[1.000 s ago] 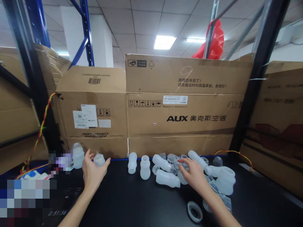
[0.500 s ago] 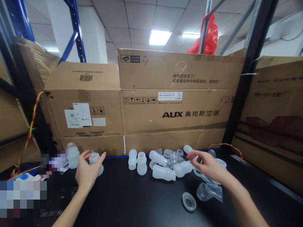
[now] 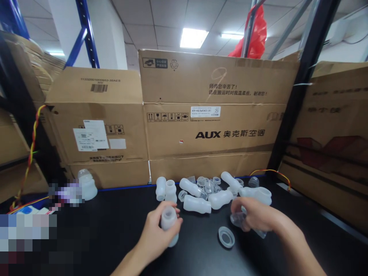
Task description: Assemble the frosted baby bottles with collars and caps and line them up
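Observation:
My left hand (image 3: 156,237) is closed around a translucent white bottle (image 3: 169,221), held upright just above the black table (image 3: 120,230). My right hand (image 3: 254,217) is curled over a clear plastic cap (image 3: 238,219) at the right of the pile. A grey ring (image 3: 226,236) lies flat on the table between my hands. Behind them sits a heap of white bottles (image 3: 198,204), two of them standing (image 3: 161,188), with small clear caps (image 3: 208,186) mixed in.
A capped bottle (image 3: 86,184) stands at the far left by a blurred patch. Large cardboard boxes (image 3: 212,115) wall off the back of the table. Black rack posts (image 3: 299,88) rise at the right, and twisted red-yellow wire (image 3: 28,165) hangs at the left.
My left hand came from the far left to the middle and now holds a bottle. My right hand dropped from above the pile and closed on a clear cap.

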Demonstrator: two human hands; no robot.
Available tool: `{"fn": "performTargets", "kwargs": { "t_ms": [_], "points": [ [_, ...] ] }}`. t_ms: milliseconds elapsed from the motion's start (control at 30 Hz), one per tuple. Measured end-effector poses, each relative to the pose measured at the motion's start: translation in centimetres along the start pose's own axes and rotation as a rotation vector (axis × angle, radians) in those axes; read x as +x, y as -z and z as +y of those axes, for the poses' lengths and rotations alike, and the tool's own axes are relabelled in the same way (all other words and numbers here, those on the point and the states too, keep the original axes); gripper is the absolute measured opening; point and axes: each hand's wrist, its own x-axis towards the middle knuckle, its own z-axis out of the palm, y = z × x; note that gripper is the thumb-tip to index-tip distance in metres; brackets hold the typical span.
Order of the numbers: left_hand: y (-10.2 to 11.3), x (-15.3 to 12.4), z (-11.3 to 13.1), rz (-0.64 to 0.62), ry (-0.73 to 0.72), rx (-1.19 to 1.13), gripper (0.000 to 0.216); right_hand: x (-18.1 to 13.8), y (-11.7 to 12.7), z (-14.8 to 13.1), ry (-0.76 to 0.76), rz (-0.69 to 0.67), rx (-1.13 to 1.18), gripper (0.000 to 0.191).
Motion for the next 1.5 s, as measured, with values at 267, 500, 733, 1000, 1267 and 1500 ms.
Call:
{"fn": "performTargets", "kwargs": {
  "t_ms": [267,500,733,1000,1267,1500],
  "points": [
    [-3.6,-2.1,1.6,-0.156,0.082,-0.114,0.021,-1.8,-2.9,-8.1,0.675,0.331,0.949,0.047],
    [-3.5,-1.9,2.1,-0.175,0.168,-0.237,0.026,-3.0,-5.9,-11.1,0.794,0.136,0.671,0.044],
    [-3.1,-1.9,2.4,-0.237,0.219,-0.331,0.022,-2.9,-6.0,-10.0,0.788,0.125,0.501,0.048],
    [-2.9,-1.2,1.4,-0.204,0.172,-0.275,0.018,-2.1,-7.7,-10.8,0.803,0.241,0.508,0.048],
    [8.6,3.9,-5.2,0.441,0.278,0.108,0.043,1.1,-8.3,-9.2,0.703,0.427,0.481,0.046],
    [14.9,4.3,-7.6,0.748,0.365,0.364,0.047,2.1,-7.9,-8.3,0.661,0.455,0.309,0.038]
  ]
}}
